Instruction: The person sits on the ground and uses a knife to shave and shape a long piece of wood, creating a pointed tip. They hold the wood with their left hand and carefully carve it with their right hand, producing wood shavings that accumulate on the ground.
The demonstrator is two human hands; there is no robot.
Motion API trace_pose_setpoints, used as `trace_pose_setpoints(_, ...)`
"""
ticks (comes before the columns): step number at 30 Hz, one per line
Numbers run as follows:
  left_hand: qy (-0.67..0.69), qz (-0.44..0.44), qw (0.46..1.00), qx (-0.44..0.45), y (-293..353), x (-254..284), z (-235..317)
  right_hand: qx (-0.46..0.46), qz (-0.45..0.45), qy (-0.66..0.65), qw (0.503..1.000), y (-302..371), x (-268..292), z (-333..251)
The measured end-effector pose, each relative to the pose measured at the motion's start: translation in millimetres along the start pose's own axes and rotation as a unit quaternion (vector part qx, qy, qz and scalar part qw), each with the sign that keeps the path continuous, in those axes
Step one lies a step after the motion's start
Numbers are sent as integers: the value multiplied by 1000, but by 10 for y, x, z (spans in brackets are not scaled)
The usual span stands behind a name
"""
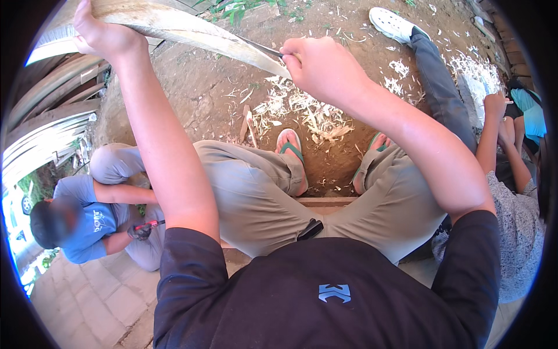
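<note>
A long, pale piece of wood (192, 32) slants from the upper left down to a narrow end near the middle of the view. My left hand (113, 41) is closed about its broad part at the upper left, though some fingers are hidden. In my closed right hand (325, 67) is a knife (258, 46), its handle mostly covered by my fingers. The dark, narrow blade lies along the wood near its tapered end. Curled wood shavings (314, 113) are scattered on the dirt below my right hand.
My sandalled feet (290, 145) rest on the dirt. At left a person in a blue shirt (87, 218) sits with a gloved hand on a red-handled tool. Stacked boards (58, 99) stand behind. At right are other people's arms (494, 116) and an outstretched leg (436, 81) in a white shoe.
</note>
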State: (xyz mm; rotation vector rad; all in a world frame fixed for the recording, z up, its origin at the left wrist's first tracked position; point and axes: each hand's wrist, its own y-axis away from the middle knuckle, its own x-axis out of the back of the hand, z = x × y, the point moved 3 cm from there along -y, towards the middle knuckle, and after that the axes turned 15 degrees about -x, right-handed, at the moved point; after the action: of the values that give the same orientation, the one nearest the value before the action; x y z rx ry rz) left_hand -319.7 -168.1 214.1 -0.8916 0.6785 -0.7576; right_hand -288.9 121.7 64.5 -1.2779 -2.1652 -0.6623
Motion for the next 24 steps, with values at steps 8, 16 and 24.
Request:
trace_pose_setpoints(8,-77,32,996,2,174,-296,246,-30,-35,37,998,77,-22,-42)
trace_pose_setpoints(16,-91,25,995,20,159,-264,173,-15,10,7,1000,144,24,-137)
trace_pose_setpoints(24,-116,22,993,27,101,-63,79,-15,13,8,1000,116,-69,-159)
